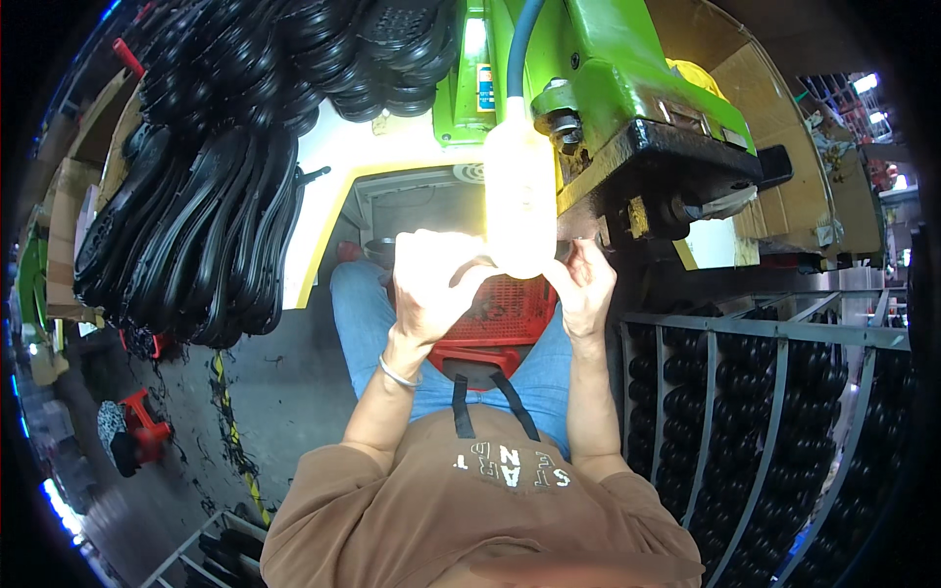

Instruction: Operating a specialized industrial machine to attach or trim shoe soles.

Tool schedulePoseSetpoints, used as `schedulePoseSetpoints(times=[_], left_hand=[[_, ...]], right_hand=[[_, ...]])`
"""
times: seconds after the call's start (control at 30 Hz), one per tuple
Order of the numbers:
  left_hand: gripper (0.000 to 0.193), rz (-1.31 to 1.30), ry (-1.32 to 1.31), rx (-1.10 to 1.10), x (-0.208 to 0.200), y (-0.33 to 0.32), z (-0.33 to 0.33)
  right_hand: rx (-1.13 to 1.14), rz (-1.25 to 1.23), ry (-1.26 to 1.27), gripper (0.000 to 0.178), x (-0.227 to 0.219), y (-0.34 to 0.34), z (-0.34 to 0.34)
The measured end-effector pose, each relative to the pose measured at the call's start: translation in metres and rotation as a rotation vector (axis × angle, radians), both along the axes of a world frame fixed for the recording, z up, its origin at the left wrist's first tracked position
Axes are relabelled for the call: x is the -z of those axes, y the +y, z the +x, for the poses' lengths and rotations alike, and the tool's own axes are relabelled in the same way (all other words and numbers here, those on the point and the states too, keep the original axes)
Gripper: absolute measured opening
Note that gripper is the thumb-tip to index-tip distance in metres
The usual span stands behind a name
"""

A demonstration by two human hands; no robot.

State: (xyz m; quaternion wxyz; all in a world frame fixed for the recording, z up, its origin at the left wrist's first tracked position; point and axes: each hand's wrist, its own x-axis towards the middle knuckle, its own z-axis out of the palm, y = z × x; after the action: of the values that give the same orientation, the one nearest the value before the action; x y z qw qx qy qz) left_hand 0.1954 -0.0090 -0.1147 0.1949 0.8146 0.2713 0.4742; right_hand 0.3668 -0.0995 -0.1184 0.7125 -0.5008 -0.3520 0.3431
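Note:
A glowing lamp (520,201) on a blue cable (522,44) hangs in front of a green machine (618,59). Just left of its lower end is my left hand (438,284), thumb and fingers drawn together in a pinch. My right hand (585,289) pinches likewise on the other side, thumb toward the lamp and fingertips close to the machine's dark head (652,176). Whatever lies between the two hands is lost behind the lamp and its glare. Below them, between my knees, sits a red plastic basket (495,314).
Black shoe soles (211,216) are stacked high on the white, yellow-edged table (328,176) at left. Metal racks (774,338) of black pieces stand close on my right. Cardboard boxes (779,147) flank the machine. A red stool (145,431) stands on the floor at left.

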Motion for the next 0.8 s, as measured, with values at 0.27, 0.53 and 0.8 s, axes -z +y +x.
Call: schedulePoseSetpoints(times=[0.27, 0.53, 0.8], left_hand=[[0.036, -0.410, -0.199, 0.025, 0.049, -0.009, 0.004], [0.033, -0.335, -0.310, 0.180, 0.034, -0.015, 0.034], [0.033, -0.316, -0.228, 0.083, 0.022, -0.027, 0.038]], right_hand=[[0.179, -0.117, -0.385, 0.041, -0.008, 0.004, -0.021], [0.206, -0.022, -0.262, 0.063, 0.024, -0.004, -0.009], [-0.254, -0.240, 0.373, 0.042, 0.140, 0.011, -0.002]])
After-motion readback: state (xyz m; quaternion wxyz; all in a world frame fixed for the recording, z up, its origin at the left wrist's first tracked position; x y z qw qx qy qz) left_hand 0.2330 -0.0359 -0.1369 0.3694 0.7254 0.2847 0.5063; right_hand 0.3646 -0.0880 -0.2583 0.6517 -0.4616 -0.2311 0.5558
